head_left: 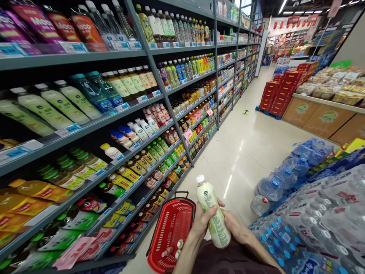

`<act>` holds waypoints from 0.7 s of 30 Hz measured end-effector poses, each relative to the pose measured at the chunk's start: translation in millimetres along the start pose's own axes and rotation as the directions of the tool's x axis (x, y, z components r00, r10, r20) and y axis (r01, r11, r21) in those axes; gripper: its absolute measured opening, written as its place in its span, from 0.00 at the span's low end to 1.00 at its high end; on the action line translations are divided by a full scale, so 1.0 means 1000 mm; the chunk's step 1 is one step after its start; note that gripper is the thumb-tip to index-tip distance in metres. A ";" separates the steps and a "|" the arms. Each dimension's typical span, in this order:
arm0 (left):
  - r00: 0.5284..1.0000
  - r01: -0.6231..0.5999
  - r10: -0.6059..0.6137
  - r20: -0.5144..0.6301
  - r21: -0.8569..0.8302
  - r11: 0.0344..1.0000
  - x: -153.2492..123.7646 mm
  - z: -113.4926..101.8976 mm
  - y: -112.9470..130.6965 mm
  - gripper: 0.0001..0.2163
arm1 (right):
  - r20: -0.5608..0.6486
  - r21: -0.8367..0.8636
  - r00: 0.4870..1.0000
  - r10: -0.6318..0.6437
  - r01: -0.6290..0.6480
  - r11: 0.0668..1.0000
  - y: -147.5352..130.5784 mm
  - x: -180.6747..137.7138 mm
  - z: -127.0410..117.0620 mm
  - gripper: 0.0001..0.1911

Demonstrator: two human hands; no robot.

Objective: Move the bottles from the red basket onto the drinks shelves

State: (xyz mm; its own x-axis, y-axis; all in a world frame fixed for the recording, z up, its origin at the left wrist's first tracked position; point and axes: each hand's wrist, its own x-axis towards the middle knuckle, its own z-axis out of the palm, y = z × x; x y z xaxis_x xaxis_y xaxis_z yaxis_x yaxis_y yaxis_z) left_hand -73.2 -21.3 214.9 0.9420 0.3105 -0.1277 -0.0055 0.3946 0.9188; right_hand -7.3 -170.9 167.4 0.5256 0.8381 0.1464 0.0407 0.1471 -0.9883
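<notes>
A pale green drink bottle with a white cap is held tilted in front of my body, cap end up and away from me. My left hand grips it from the left, thumb across the label. On its other side my right hand wraps the bottle, with some fingers behind it out of sight. Below and left of my hands a red shopping basket stands on the floor, its black handle at the far end. Several small bottles with light caps lie inside it, partly covered by my left forearm.
Tall grey shelves full of drinks line the left side. Similar pale green bottles stand on a middle shelf. Wrapped water packs and large water jugs are stacked at right. Red boxes stand on a pallet farther along the aisle.
</notes>
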 end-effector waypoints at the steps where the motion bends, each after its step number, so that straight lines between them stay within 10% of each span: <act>1: 1.000 -0.009 0.009 -0.012 -0.008 1.000 0.001 0.002 0.004 0.21 | -0.060 -0.114 0.996 -0.060 0.053 0.992 -0.005 0.003 -0.008 0.38; 6: 1.000 -0.010 0.009 -0.007 -0.084 0.996 0.005 0.007 0.022 0.19 | -0.395 -0.598 0.795 -0.460 0.157 0.786 -0.014 0.021 -0.031 0.47; 11: 0.998 0.039 -0.035 0.048 -0.076 0.996 0.000 0.001 0.028 0.21 | -0.009 -0.639 0.854 -0.519 0.395 0.660 -0.020 0.037 -0.012 0.45; 14: 0.991 0.014 -0.003 0.131 -0.083 0.996 -0.003 0.000 0.041 0.22 | -0.123 -0.545 0.848 -0.516 0.376 0.749 -0.025 0.045 -0.008 0.42; 18: 0.964 -0.054 0.075 0.254 -0.090 0.995 -0.007 -0.003 0.066 0.20 | -0.818 -0.119 0.551 -0.165 0.118 0.986 -0.023 0.055 -0.029 0.41; 21: 0.943 -0.081 0.096 0.318 -0.060 0.995 -0.009 -0.009 0.076 0.19 | -0.887 0.213 0.422 0.187 0.013 0.977 -0.015 0.054 -0.047 0.47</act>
State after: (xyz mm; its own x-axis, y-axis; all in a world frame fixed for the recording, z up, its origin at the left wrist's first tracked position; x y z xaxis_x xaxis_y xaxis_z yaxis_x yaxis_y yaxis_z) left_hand -85.3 13.3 282.9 0.9947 0.0559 0.0862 -0.1017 0.4190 0.9023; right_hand 60.0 -152.7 188.1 0.9832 -0.0845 -0.1616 -0.1340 0.2666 -0.9544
